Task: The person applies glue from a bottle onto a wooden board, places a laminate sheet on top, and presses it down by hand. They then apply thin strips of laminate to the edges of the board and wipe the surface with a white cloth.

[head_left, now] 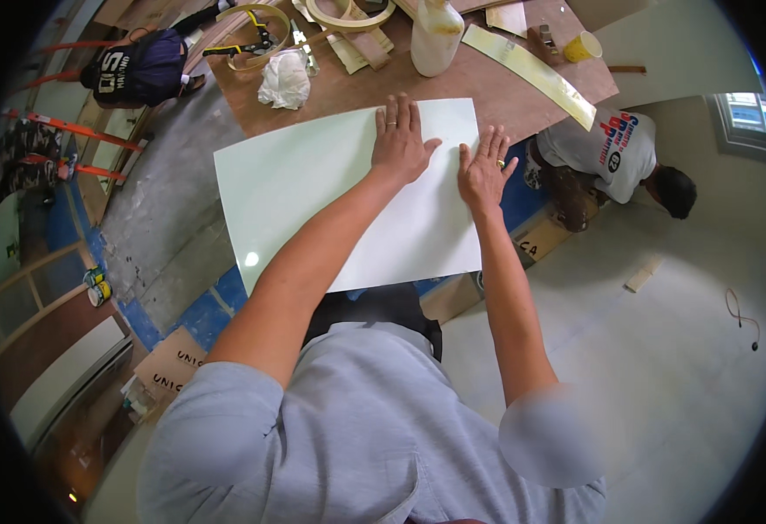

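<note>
A glossy white panel lies partly on the brown wooden work table, its near edge reaching out toward my body. My left hand rests flat on the panel near its far edge, fingers stretched forward and thumb out to the right. At the panel's right edge lies my right hand, palm down with the fingers extended and a ring on one finger. Neither hand grips anything. Just beyond the panel stand a crumpled white cloth or paper and a whitish plastic bottle.
On the table are a curved glossy strip, a yellow cup, rolls of edging strip and a yellow-black tool. One person crouches at right; another bends at far left. Blue sheeting covers some floor.
</note>
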### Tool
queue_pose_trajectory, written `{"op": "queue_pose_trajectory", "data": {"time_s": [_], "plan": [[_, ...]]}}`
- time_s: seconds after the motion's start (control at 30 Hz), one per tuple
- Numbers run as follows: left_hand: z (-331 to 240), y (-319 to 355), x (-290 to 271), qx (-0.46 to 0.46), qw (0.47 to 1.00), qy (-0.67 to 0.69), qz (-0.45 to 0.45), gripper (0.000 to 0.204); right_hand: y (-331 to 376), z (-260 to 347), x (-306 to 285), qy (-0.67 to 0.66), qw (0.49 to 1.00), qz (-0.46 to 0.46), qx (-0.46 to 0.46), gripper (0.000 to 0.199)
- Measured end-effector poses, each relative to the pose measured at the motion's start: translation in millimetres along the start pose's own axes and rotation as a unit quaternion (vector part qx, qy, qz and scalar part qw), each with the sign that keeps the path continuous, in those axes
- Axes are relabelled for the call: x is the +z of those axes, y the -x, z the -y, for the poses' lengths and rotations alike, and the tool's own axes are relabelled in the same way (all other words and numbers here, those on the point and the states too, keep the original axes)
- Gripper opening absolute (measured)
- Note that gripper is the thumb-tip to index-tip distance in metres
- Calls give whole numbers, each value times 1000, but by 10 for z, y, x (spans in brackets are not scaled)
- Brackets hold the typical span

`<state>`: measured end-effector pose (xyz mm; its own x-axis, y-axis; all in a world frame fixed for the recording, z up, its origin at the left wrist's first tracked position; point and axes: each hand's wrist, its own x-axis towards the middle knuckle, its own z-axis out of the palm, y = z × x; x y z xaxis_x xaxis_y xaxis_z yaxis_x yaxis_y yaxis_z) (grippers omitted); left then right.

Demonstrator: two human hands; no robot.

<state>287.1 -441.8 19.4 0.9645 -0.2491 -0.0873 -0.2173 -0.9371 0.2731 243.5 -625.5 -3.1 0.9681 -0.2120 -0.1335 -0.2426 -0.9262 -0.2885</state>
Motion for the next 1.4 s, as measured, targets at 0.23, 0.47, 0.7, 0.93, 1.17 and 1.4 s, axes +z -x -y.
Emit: {"op": "queue_pose_trajectory", "data": {"time_s": [0.23,0.47,0.7,0.93,1.17,1.4], "plan": [[816,562,-430,178,972,134,75,57,-9,-13,17,1,1000,-7,-7,78],[2026,1697,-924,-97,951,126,-264,54,-29,108,-118,20,997,-43,-56,72],[3178,2849,-931,-503,801,236,-222,66,-480,819,-200,-143,953,21,-265,60],[2903,3032,-756,-389,891,119,-200,66,-653,1195,-86,8,964,75,-257,58],[2804,3103,-628,-372,889,141,-225,69,-509,751,-251,-28,982,-43,-180,57],[2875,3124,-782,-520,737,398,-167,82,146,-416,-235,-151,988,-45,-3,64]]}}
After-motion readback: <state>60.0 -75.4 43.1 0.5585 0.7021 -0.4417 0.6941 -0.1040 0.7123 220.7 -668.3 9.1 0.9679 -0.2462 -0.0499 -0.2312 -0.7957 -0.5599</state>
